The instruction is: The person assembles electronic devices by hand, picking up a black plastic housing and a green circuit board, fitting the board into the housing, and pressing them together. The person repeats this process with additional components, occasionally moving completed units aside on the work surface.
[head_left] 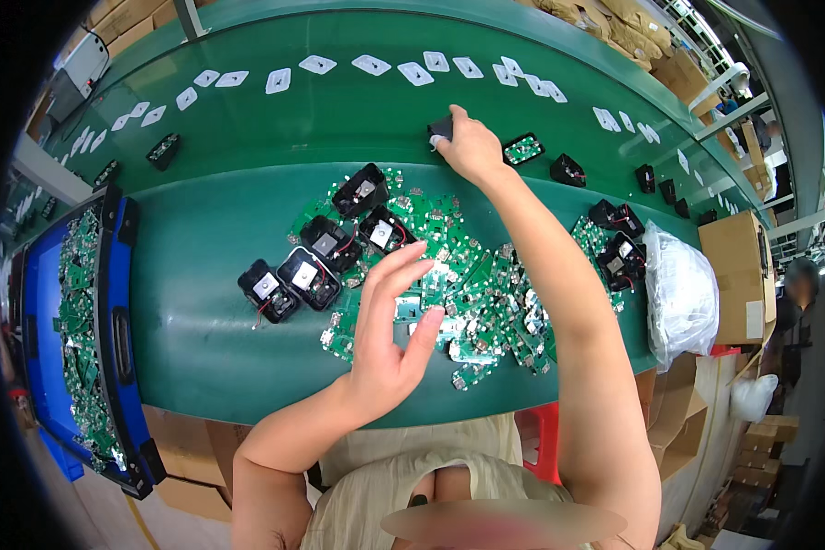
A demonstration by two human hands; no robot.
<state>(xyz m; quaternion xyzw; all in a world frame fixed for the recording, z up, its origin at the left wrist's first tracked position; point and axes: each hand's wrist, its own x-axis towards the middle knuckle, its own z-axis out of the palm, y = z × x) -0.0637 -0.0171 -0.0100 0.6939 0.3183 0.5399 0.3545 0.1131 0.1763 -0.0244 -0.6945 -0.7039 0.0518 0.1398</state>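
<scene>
My right hand (472,147) reaches far forward over the green belt, its fingers closed on a small black plastic housing (441,129). My left hand (390,339) hovers above the near work surface, fingers stretched and apart, holding nothing. Beneath and beyond it spreads a heap of small green circuit boards (467,266). Several open black housings with wires and a pale square part inside lie left of the heap, among them one black housing (310,278) close to my left hand. Another black housing with a green board (523,148) lies just right of my right hand.
Rows of white flat pieces (371,65) lie along the far belt. On the left stands a blue crate (41,302) holding circuit boards. To the right are more black housings (621,261), a clear plastic bag (683,293) and a cardboard box (738,275).
</scene>
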